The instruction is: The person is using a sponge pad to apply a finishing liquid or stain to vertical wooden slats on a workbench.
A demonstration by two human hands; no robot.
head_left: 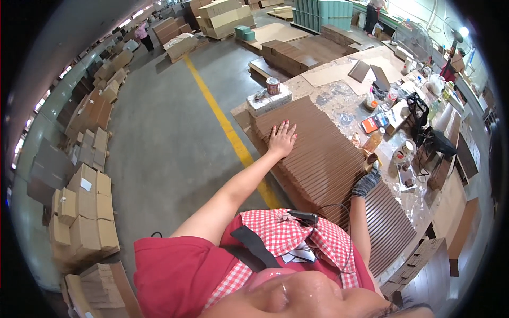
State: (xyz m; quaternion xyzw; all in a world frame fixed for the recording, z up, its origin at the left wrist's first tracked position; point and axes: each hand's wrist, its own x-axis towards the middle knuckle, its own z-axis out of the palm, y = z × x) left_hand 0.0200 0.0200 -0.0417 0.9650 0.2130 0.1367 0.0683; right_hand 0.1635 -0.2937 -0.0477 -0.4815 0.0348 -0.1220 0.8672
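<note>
Cluttering the bench (345, 102) are a phone (375, 123) and bottle (374, 140) beside brown strips (317, 153).

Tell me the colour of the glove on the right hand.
The glove on the right hand is mostly dark grey, seen in the head view.

Two hands (283, 140) (367, 183), one glove (364, 186), one phone (374, 123), one yellow floor line (220, 119), apparently three distant people (142, 34) (373, 17) (455, 63)

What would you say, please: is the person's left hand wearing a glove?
No, the left hand lies bare on the brown boards, while the right hand wears a grey glove.
</note>
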